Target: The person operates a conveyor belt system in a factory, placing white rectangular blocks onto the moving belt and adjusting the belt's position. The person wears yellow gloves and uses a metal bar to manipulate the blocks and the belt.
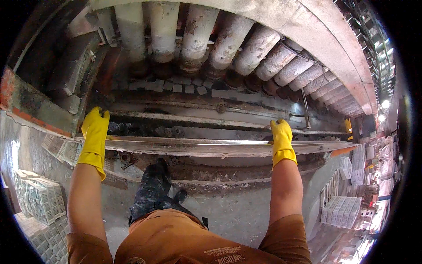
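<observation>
Both my hands wear yellow rubber gloves and reach over the front edge of a large machine. My left hand (95, 125) is at the left end of a long, narrow, pale bar (184, 118), its fingers curled. Farther right, my right hand (281, 134) has its fingers bent over the same bar. The undersides of both grips are hidden. Nearer to me, a long metal ledge (189, 147) runs beneath both wrists. Behind the bar, a thin pipe (176, 104) lies along the wet trough.
A row of thick, crusted cylinders (200, 37) stands beyond the trough, with small pale tiles (176, 88) at their feet. A curved beam (334, 31) arches overhead. White plastic crates (44, 198) are stacked at the lower left, more crates (342, 210) at the right. Grey floor (237, 207) lies below.
</observation>
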Demonstrator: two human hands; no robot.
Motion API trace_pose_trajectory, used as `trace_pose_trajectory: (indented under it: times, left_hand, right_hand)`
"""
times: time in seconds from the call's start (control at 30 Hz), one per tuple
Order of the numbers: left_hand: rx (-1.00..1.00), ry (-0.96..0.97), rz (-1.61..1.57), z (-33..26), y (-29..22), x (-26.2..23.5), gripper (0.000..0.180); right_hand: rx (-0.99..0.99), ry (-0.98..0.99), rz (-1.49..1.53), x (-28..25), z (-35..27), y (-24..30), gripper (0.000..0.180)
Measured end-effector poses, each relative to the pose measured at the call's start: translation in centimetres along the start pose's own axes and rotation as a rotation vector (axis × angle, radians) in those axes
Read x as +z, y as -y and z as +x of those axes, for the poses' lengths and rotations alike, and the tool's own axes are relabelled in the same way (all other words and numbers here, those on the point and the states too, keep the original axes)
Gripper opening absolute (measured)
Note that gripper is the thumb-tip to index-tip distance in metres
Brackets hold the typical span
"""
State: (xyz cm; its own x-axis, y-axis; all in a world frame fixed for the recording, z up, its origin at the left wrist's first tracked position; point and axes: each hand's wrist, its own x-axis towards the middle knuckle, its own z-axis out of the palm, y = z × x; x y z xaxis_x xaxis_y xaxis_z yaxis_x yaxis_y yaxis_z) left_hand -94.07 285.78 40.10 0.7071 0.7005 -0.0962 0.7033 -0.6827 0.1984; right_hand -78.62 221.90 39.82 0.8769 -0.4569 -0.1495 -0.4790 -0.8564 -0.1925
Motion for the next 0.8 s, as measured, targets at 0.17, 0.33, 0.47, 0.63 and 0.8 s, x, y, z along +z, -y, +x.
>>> trace_pose_trajectory:
  times: [0.17,0.33,0.47,0.63,0.8]
  left_hand:
    - [0.047,-0.132,-0.025,-0.5,1.1,1.1,0.044]
    - [0.066,-0.166,-0.005,-0.5,2.1,1.8,0.044]
    - [0.078,-0.159,-0.013,-0.8,2.1,1.5,0.045]
    - [-0.005,-0.019,-0.003,-1.4,1.7,0.5,0.051]
    - [0.003,-0.029,0.004,-2.4,2.4,0.5,0.052]
  right_hand:
    - [-0.029,-0.065,0.158,1.6,0.4,-1.8,0.059]
    - [-0.077,-0.201,0.175,2.1,0.5,-3.0,0.057]
    - [-0.085,-0.419,0.277,2.1,-0.5,-3.3,0.054]
    - [0.016,-0.566,0.123,1.7,-2.5,-3.5,0.06]
    - [0.12,-0.454,-0.166,1.0,-4.8,-3.4,0.062]
